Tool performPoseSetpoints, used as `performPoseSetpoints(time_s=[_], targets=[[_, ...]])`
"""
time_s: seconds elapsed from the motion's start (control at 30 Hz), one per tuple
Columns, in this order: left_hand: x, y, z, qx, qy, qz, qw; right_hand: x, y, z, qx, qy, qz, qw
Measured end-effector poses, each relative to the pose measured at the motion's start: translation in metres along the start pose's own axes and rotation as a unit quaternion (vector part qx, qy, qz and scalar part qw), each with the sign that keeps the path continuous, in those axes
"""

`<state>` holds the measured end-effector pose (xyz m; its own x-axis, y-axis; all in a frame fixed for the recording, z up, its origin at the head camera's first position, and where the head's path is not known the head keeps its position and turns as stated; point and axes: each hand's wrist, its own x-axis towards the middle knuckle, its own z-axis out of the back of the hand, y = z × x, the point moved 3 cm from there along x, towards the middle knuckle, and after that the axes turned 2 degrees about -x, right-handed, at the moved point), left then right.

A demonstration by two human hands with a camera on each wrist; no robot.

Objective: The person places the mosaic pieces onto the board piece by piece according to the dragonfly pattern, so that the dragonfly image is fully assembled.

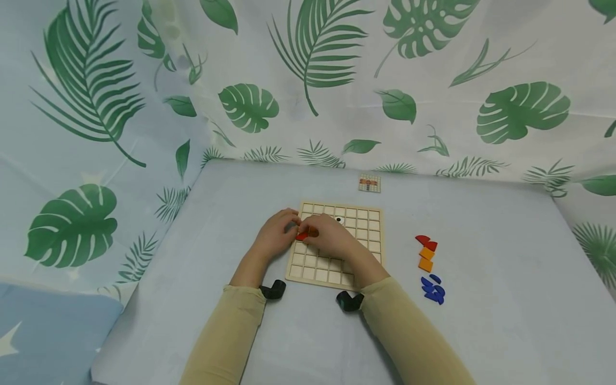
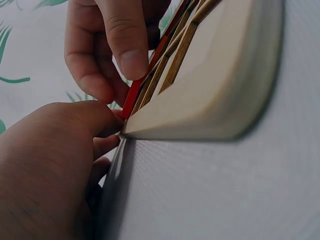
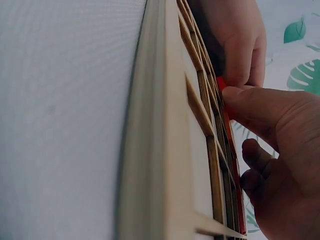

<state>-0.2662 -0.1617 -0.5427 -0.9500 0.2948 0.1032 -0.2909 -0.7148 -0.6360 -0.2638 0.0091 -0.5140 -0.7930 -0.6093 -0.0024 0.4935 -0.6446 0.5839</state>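
A square wooden grid board [image 1: 310, 262] lies on the table under both hands. At its left edge, the left hand [image 1: 276, 235] holds the rim between thumb and fingers, seen closely in the left wrist view beside a red piece [image 2: 131, 100]. Thumb and fingertips of the right hand [image 1: 329, 235] pinch that red piece at the board's left side; the right wrist view has the thumb [image 3: 245, 97] on the red. An orange piece [image 1: 313, 231] shows partly under the right hand. A white piece with a black dot [image 1: 339, 220] sits in a cell behind the right hand.
To the right of the board lie red pieces [image 1: 423, 240], orange squares [image 1: 425, 264] and several blue rounded pieces [image 1: 433, 291]. A small pattern card [image 1: 369, 183] lies beyond the board. Leaf-printed cloth [image 1: 308, 107] walls the table's back and sides.
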Motion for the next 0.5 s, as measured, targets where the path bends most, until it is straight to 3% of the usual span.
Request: performPoseSetpoints(time_s=[0.33,0.5], targets=[[0.0,-0.001,0.0,0.002,-0.001,0.002,1.0,0.0,-0.002,0.0,0.01,0.001,0.003,0.9999],[0.0,-0.001,0.0,0.006,0.005,0.005,1.0,-0.008,-0.012,0.008,0.04,-0.025,-0.021,0.9987]])
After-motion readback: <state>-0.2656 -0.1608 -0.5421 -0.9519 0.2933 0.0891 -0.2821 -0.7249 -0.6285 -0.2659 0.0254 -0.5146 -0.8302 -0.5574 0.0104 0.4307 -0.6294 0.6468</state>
